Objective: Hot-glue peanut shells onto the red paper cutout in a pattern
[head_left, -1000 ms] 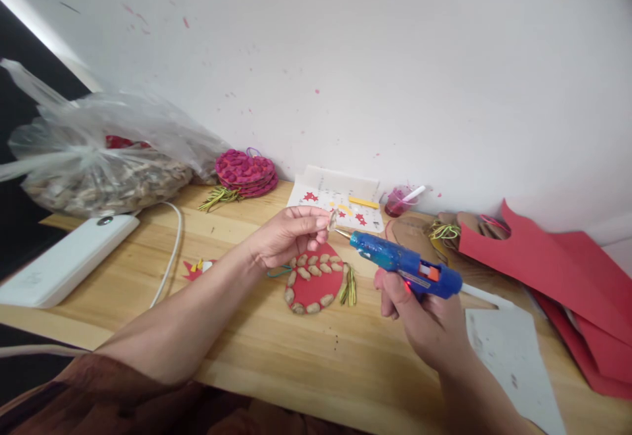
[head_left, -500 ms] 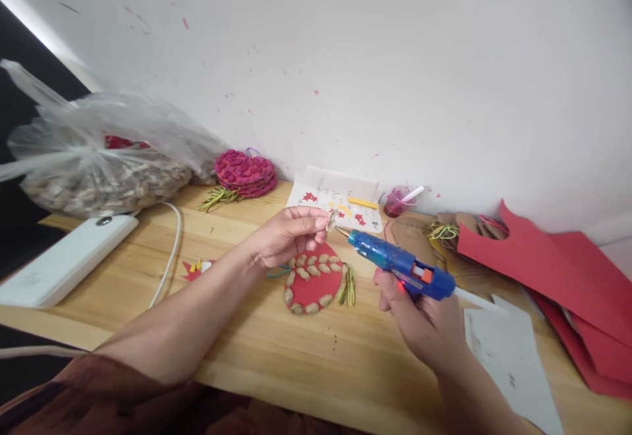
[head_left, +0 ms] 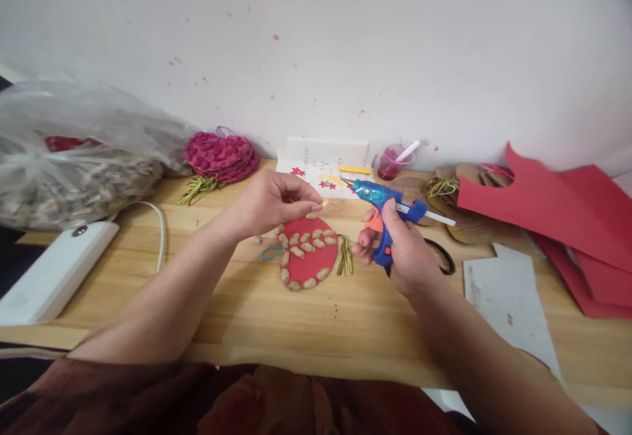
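Note:
My left hand (head_left: 276, 206) is closed in a pinch over the upper edge of a red disc (head_left: 309, 267). A pale bit of a peanut (head_left: 324, 203) shows at its fingertips, mostly hidden by them. Several peanuts line the disc's rim and cross it in slanting rows; a green-yellow tassel (head_left: 345, 258) sits at its right and a teal cord loop (head_left: 271, 253) at its left. In my right hand (head_left: 402, 244) is a blue glue gun (head_left: 378, 193), its nozzle pointing up and left, apart from the peanut. A white glue stick (head_left: 441, 218) juts from its back.
At the left lie a bag of peanuts (head_left: 74, 185) and a white power bank (head_left: 59, 270). Behind are stacked pink discs (head_left: 222, 157), a printed sheet (head_left: 323, 152) with red stars, and a cup of pink paint (head_left: 392, 164). Red card (head_left: 553, 204) and grey board (head_left: 503, 297) lie right.
The glue gun has drawn away from the peanut, moving right and turning upright. My left hand has turned over, fingertips now lower towards the disc's upper edge. The camera view has shifted.

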A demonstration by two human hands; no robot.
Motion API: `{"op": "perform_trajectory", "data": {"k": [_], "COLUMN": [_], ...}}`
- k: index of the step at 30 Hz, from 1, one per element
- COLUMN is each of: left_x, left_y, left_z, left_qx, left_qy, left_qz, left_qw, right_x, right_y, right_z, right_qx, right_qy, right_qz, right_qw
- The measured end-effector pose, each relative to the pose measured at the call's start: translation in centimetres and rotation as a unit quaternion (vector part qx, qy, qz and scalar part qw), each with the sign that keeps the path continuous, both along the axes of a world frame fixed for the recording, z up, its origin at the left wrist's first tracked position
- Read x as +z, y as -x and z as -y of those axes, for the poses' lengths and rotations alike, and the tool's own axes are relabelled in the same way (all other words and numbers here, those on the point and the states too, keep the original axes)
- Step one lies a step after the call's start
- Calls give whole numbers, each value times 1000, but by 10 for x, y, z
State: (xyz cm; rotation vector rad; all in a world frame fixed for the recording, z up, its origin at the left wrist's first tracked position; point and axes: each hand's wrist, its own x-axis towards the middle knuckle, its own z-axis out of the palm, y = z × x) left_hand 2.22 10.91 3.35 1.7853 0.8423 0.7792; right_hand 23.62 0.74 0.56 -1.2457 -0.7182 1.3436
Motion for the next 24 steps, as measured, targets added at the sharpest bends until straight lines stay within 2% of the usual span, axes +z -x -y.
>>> {"op": "perform_trajectory", "data": {"k": [3,6,8,14,20,24], "left_x": [-3,-13,-20,-31,-29,-27], "left_y": [-7,-11,-11,-9,-9,-10], "left_z": [-2,-4,-6,-6,-6,-7], "left_qx": [-39,-96,-126,-167,-180,-188], "left_qy": [-143,-262,-307,-344,-358,-362], "left_qz": [-129,-241,-278,-321,-329,-333], "left_qw": [980,930,901,866,855,850], "right_x": [-1,-3,-6,-10,-17,-18], "right_y": [3,6,8,16,20,19], "right_z": [0,0,1,3,2,1], "right_qx": [2,-3,-9,-33,-60,-55], "right_qy": [52,88,101,131,152,154], "right_qz": [-41,-88,-118,-187,-206,-205], "right_qw": [998,992,988,973,965,965]}}
